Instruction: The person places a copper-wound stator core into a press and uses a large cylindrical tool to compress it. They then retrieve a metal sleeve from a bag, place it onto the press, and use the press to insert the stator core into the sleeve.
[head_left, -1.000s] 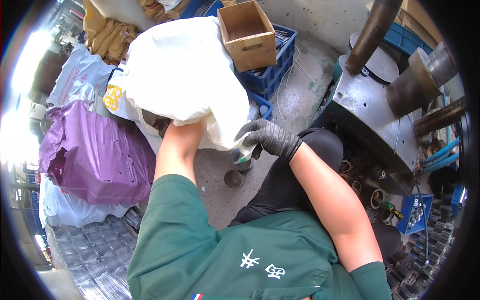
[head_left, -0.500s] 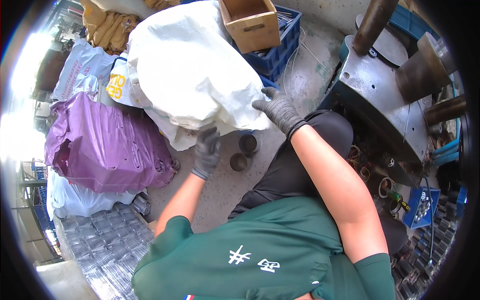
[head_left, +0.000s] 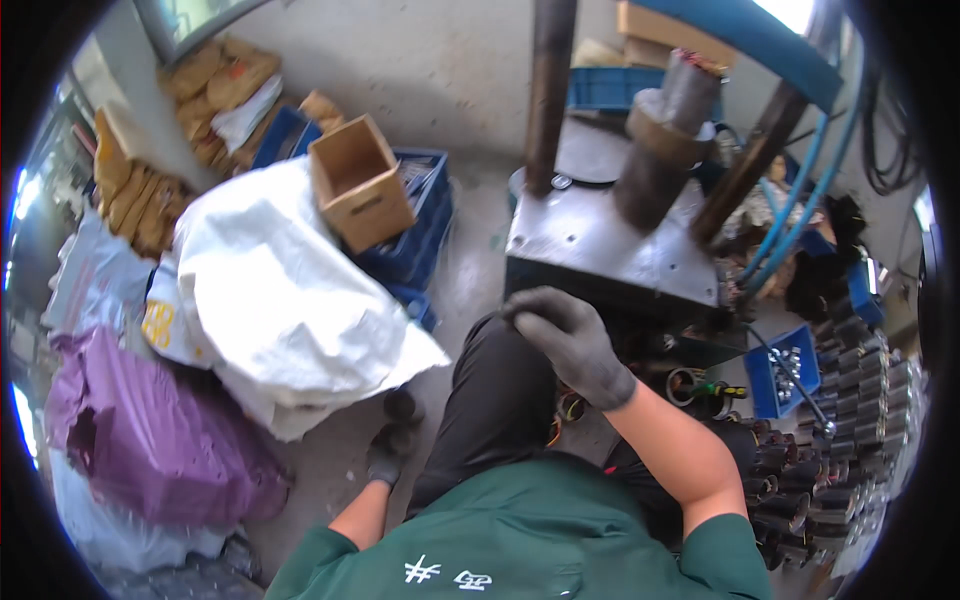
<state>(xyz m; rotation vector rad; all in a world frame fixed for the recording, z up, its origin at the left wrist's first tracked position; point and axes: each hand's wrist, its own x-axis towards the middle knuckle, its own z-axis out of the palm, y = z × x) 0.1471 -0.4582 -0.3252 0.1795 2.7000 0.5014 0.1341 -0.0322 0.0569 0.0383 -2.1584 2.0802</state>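
Observation:
My left hand (head_left: pixel 384 462), in a dark grey glove, reaches down to the floor beside my left leg. It is at the nearer of two dark short metal cylinders, and blur hides whether its fingers close on that one. The farther metal cylinder (head_left: pixel 404 406) stands just beyond it, below the edge of a white woven sack (head_left: pixel 285 290). My right hand (head_left: pixel 570 345), gloved in grey, is raised above my knee. Its fingers are loosely bent and apart from the thumb, with nothing between them. In front of it stands a press with a metal bed (head_left: pixel 600 250).
A wooden box (head_left: pixel 365 190) rests on blue crates (head_left: pixel 425 225) behind the sack. A purple sack (head_left: pixel 165 430) lies at the left. To the right are a blue bin of small metal parts (head_left: pixel 783 372), a green-handled tool (head_left: pixel 722 390) and stacked metal cylinders (head_left: pixel 850 410).
My view has swung up and right, bringing more of the press into sight. The left hand has left the sack and gone down to the cylinders. My right hand has come off the sack.

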